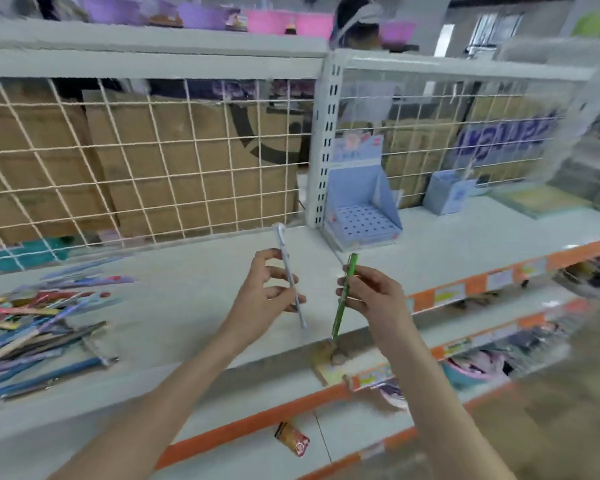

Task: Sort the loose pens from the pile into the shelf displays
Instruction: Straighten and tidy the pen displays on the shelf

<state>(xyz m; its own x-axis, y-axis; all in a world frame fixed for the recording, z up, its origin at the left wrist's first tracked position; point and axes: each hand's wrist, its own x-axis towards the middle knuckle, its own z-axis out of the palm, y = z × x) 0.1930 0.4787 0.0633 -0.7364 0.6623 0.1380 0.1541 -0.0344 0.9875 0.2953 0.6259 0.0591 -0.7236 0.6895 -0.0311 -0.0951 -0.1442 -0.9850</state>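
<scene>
My left hand (265, 294) pinches a pale blue-white pen (288, 268), held nearly upright above the shelf. My right hand (371, 294) grips a green pen (344, 292), its tip pointing down toward the shelf's front edge. A pile of loose pens (39, 327) in blue, pink and purple lies on the shelf at the far left. A light blue display box (361, 206) with a grid of holes in its base stands at the back, right of the upright post. A second small blue box (447, 192) stands further right.
The white shelf (174, 306) has an orange front strip with price labels. A wire mesh back (146, 161) fronts cardboard cartons. A flat greenish pack (537, 200) lies far right. A small red packet (291, 438) lies on the lower shelf. Pink and purple baskets stand on top.
</scene>
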